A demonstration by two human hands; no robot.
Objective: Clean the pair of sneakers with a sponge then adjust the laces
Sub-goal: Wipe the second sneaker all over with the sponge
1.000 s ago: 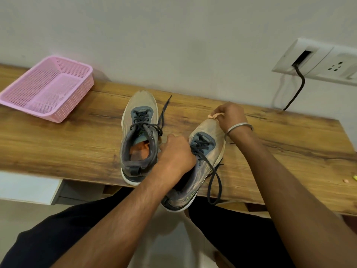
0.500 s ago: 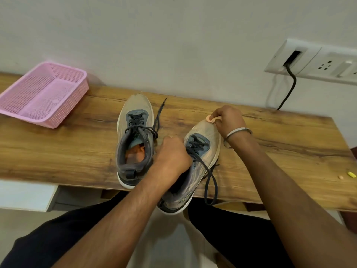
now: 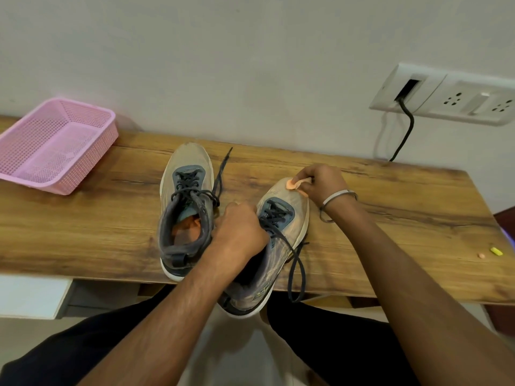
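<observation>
Sponge on the toe of the right sneaker

The right hand (image 3: 323, 182) pinches a small orange sponge (image 3: 292, 184) against the toe of the right sneaker (image 3: 281, 218); the left hand (image 3: 239, 232) has its fingers closed on that sneaker's collar. The left sneaker (image 3: 185, 207) stands at nine o'clock from it on the surface (image 3: 83, 218).
</observation>
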